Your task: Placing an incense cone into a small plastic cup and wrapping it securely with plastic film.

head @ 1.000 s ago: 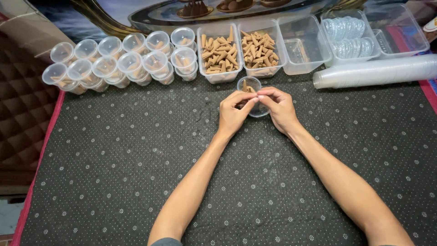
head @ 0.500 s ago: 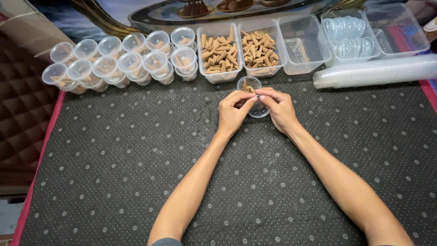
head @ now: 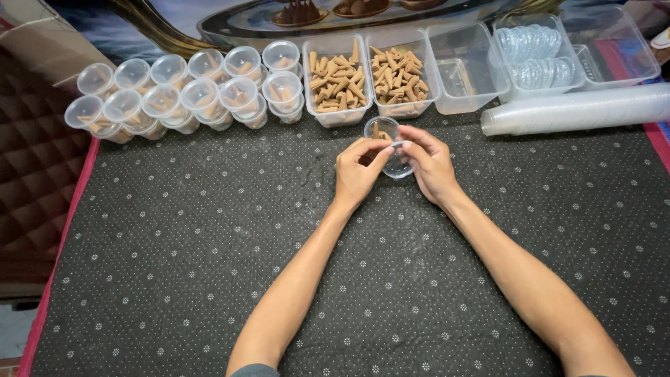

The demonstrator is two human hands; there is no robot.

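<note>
**Small clear cup held between both hands in front of the cone tubs**

A small clear plastic cup (head: pixel 388 143) with a few tan incense cones (head: pixel 379 132) inside is held just above the dotted dark mat (head: pixel 209 265) that covers the worktop. The cup sits directly in front of the gap between the two cone-filled tubs. The left hand (head: pixel 357 174) is curled at the cup's left side, its thumb and forefinger pinched together at the rim; whether something small is pinched there cannot be told. The right hand (head: pixel 429 167) is wrapped around the cup's right side, so its grip is closed on the cup, with the fingertips meeting those of the left hand over the rim.

Behind the cup, two clear rectangular tubs are seen side by side: the left cone tub (head: pixel 336 80) and the right cone tub (head: pixel 399 73), both heaped with loose tan cones. To the right of these tubs an empty clear tub (head: pixel 466 66) is placed, and beyond it a tub of clear round lids (head: pixel 534 59), then another clear container (head: pixel 618 45) at the far edge. In front of the lid tub, to the right of the cup, a long sleeve of stacked clear cups (head: pixel 576 109) is laid on its side.

To the left of the cone tubs, a cluster of small filled cups (head: pixel 185 94) is stacked in two layers, each showing cones inside. A red border (head: pixel 59 244) is visible along the mat's left edge.
</note>
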